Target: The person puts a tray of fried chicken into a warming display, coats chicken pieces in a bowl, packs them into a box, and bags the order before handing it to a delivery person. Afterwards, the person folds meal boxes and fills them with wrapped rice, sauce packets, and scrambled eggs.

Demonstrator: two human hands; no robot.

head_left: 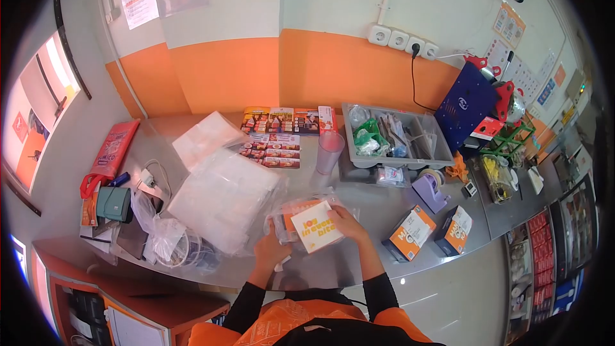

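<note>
My right hand point(346, 223) is closed on the right edge of a flat white square packet point(316, 228) with yellow and orange lettering, tilted above the metal counter. Behind it lies a clear plastic bag point(277, 208) with orange, flat items point(296, 207) inside. My left hand point(272, 251) grips the near left side of this bag, its fingertips partly hidden by the plastic. Just left of it, a large stack of white sheets in clear plastic point(221, 198) covers the counter.
A grey divided tray point(359, 157) holds small packets and utensils. Near it stand a clear cup point(328, 152) and a purple tape dispenser point(430, 193). Two orange-and-white boxes point(410, 234) sit at right. Menus point(272, 150), a red pouch point(116, 147) and a bagged cable point(186, 248) lie around.
</note>
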